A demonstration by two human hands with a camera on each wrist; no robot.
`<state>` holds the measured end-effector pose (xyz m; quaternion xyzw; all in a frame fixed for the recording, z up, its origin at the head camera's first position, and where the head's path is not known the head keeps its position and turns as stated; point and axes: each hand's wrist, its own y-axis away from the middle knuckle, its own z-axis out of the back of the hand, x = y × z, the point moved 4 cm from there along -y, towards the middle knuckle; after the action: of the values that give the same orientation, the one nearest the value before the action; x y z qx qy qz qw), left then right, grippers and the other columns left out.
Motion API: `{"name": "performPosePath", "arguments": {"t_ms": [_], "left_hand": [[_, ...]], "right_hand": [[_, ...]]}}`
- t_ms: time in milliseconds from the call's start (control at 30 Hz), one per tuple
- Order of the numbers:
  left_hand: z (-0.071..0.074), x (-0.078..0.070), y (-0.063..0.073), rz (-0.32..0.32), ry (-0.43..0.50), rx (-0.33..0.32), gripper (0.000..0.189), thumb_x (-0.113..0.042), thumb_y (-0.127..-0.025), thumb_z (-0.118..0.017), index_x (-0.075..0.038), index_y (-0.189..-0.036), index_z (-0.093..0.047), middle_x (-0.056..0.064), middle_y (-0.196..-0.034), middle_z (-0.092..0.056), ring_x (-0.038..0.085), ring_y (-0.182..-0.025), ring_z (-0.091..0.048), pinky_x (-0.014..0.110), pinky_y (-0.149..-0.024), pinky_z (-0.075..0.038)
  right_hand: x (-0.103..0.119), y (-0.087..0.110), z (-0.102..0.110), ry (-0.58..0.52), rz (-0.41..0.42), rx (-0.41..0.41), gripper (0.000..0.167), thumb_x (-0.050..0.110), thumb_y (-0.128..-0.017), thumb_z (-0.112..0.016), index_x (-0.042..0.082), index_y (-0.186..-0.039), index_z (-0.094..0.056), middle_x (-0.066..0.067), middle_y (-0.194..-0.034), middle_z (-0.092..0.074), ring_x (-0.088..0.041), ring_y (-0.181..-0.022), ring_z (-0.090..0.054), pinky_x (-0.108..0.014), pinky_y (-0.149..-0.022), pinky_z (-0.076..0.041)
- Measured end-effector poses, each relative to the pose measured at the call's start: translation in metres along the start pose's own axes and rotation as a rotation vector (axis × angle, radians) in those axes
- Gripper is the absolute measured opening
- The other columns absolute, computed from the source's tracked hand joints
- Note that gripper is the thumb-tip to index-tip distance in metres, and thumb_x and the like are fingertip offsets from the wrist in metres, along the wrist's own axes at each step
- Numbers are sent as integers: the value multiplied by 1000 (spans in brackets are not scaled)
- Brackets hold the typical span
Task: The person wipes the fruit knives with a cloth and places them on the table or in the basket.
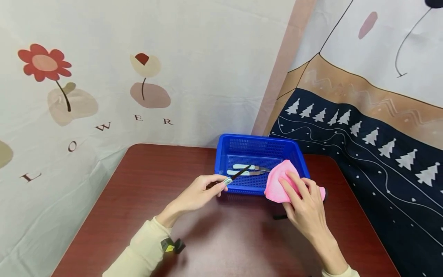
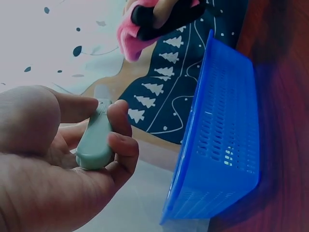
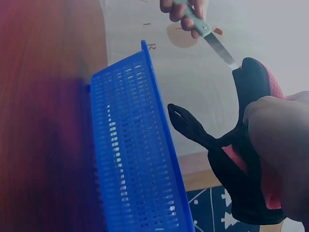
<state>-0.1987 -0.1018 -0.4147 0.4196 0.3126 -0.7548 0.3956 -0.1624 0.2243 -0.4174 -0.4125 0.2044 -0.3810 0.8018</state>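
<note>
My left hand [image 1: 199, 194] pinches a small knife by its pale green handle [image 2: 95, 142], in front of the blue basket. The knife's blade [image 3: 221, 50] points up and toward the right hand. A pink cloth [image 1: 278, 186] with black trim and a black loop [image 3: 189, 124] is gripped by my right hand [image 1: 308, 209], over the basket's front right corner. In the right wrist view, the blade tip appears close to the cloth's black edge; whether they touch I cannot tell. Two more knives [image 1: 243, 167] with pale handles lie side by side inside the basket [image 1: 257, 139].
The basket stands at the back of a reddish-brown table [image 1: 166, 165]. Behind it hangs a pale printed cloth [image 1: 207, 69] with flowers and letters. A dark printed cloth [image 1: 332, 146] with white trees borders the right side.
</note>
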Motion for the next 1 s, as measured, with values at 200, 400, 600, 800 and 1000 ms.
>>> {"name": "performPosePath", "arguments": {"t_ms": [200,400,600,800,1000], "left_hand": [[-1,-2,-22,-3,-81,-2,35,-23,-115,-64,-3,-142,-74,8,-111,-81,12,-95,-69,24,-82,-55],[-3,-4,-48,-24,-179,-2,35,-25,-113,-64,-8,-141,-75,9,-123,-81,14,-102,-69,27,-86,-54],[-9,-5,-74,-27,-225,-16,25,-23,-111,-67,-14,-132,-78,1,-110,-78,13,-96,-66,29,-85,-52],[-18,-6,-94,-8,-260,11,23,-20,-112,-67,-13,-131,-76,3,-114,-78,21,-104,-68,34,-90,-53],[-30,-1,-115,7,-301,49,24,-18,-113,-66,-8,-134,-73,8,-123,-78,21,-112,-69,41,-101,-58]], "right_hand": [[-3,15,7,5,-37,10,50,43,-118,-47,11,-140,-78,-21,-151,-71,-47,-113,-59,-56,-82,-48],[-4,28,12,-4,-59,10,51,43,-118,-46,10,-139,-78,-22,-150,-71,-46,-111,-59,-52,-86,-45],[-3,39,13,-20,-69,19,50,38,-116,-44,10,-139,-78,-22,-147,-72,-44,-109,-59,-50,-88,-42],[-2,49,10,-46,-79,14,47,23,-104,-50,9,-138,-79,-23,-145,-73,-45,-107,-59,-49,-90,-41],[-2,57,11,-64,-112,33,51,20,-97,-52,9,-139,-79,-23,-146,-72,-44,-108,-58,-50,-90,-38]]}}
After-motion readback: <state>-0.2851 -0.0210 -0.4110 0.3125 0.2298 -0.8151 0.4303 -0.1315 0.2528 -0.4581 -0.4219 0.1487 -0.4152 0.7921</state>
